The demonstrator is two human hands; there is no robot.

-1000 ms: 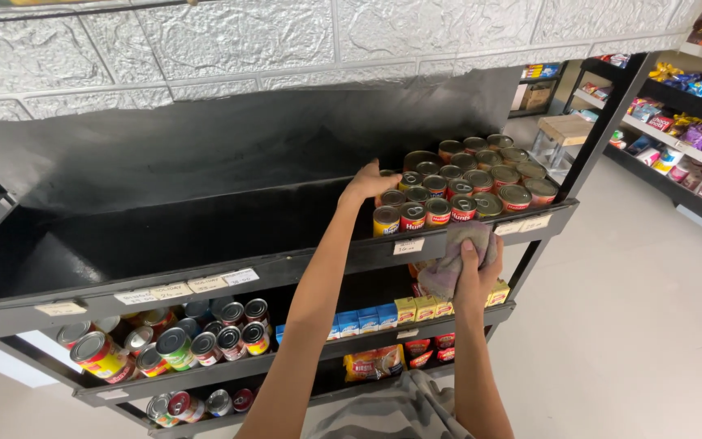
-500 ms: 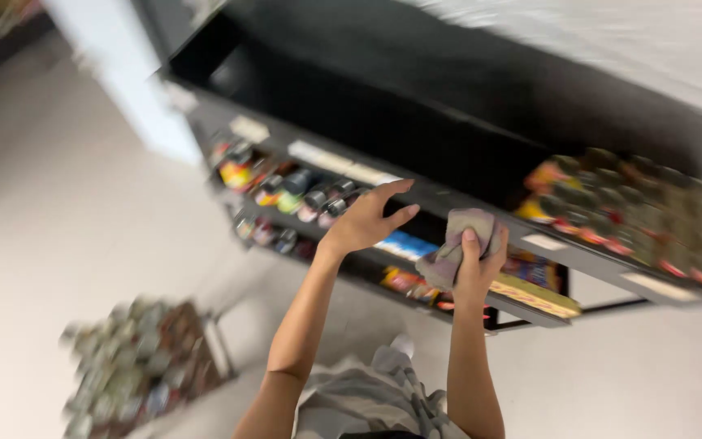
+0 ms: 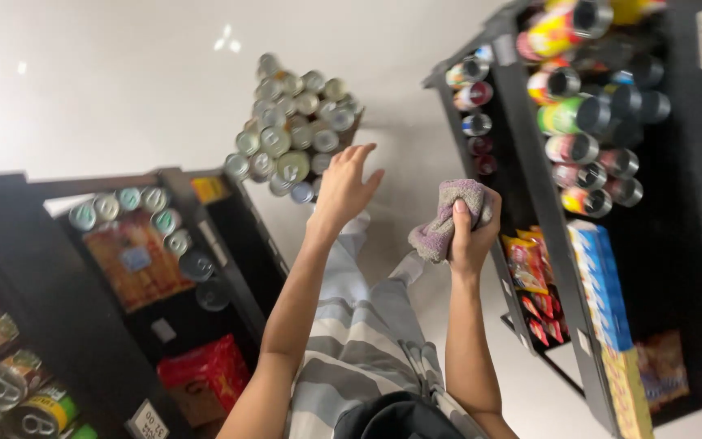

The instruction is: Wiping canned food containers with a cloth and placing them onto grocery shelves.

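Observation:
My left hand (image 3: pixel 344 185) is open with fingers spread, reaching down toward a box of tin cans (image 3: pixel 294 138) that stands on the pale floor; it touches nothing. My right hand (image 3: pixel 471 232) is closed around a crumpled purple-grey cloth (image 3: pixel 447 216), held in the aisle just left of a black shelf unit (image 3: pixel 542 203). Both forearms stretch out from the bottom of the view, above my striped trousers.
The black shelf unit on the right holds rows of cans (image 3: pixel 582 106) lying on their sides, red snack packets (image 3: pixel 530 276) and blue boxes (image 3: pixel 603 284). A second black shelf (image 3: pixel 205 244) at the left carries cans and a red package (image 3: pixel 205 370).
The view has swung from the shelf front down to the floor aisle. My left hand came off the shelved cans and now reaches toward the box of cans on the floor. The cloth stays in my right hand.

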